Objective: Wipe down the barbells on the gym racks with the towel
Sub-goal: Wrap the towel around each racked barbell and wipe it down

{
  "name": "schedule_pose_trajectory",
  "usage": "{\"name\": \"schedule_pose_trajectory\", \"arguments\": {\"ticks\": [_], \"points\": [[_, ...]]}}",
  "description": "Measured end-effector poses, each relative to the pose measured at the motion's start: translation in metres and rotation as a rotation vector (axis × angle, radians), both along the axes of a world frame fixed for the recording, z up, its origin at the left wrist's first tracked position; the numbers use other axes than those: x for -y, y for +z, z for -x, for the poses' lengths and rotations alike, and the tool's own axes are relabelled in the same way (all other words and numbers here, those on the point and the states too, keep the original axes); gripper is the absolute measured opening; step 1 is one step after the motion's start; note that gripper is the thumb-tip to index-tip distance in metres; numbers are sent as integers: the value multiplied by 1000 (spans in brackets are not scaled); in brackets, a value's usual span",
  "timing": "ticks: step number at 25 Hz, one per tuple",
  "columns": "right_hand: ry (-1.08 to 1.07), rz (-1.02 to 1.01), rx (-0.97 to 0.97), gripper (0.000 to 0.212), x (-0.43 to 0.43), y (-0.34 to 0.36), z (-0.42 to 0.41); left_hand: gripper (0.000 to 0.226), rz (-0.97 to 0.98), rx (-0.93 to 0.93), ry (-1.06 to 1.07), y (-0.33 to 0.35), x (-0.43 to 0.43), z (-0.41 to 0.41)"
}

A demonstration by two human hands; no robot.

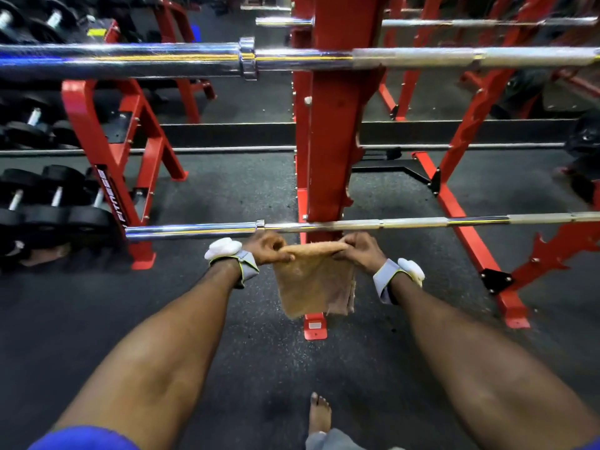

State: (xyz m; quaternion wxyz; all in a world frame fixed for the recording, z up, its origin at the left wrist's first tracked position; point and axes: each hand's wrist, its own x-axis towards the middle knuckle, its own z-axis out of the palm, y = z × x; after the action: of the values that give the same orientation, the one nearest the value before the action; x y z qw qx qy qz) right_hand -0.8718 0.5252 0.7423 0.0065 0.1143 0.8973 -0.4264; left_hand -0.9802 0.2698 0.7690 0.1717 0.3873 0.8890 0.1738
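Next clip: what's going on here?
A person in a gym holds a tan towel stretched between both hands, the left hand and right hand each pinching a top corner so it hangs down. They hold it right at the lower barbell on the red rack; whether the towel touches it, I cannot tell. The upper barbell rests higher on the same rack, and dumbbells sit on the left.
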Motion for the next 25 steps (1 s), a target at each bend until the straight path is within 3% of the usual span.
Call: {"name": "schedule_pose_trajectory", "arguments": {"ticks": [2, 5, 8, 11, 13, 15, 17, 19, 21, 25], "points": [[46, -12, 61, 14, 3, -12, 18, 35, 171, 55, -26, -10, 3, 16], [54, 40, 106, 15, 8, -15, 52, 39, 202, 112, 57, -11, 2, 47], [-80, 62, 29, 10, 14, -9, 82, 52, 31, 28, 252, -1, 0, 72], [-302, 54, -53, 8, 29, 4, 109, 35, -217, -15, 499, 4, -11, 96], [-391, -20, -128, 22, 47, 9, 116, 28, -312, -16, 581, -1, -21, 111], [-369, -217, -354, 31, 71, 12, 113, 26, -364, 16, 611, -8, -32, 128], [-128, -318, -541, 28, 95, 6, 112, 29, -366, 27, 602, -20, -37, 146], [-31, -247, -469, 26, 112, -18, 125, 36, -363, 26, 572, -28, -38, 159], [-165, -194, -329, 32, 124, -45, 151, 45, -344, 23, 521, -37, -34, 171], [-192, -299, -153, 23, 133, -102, 198, 43, -325, 34, 427, -67, -19, 186]]}}
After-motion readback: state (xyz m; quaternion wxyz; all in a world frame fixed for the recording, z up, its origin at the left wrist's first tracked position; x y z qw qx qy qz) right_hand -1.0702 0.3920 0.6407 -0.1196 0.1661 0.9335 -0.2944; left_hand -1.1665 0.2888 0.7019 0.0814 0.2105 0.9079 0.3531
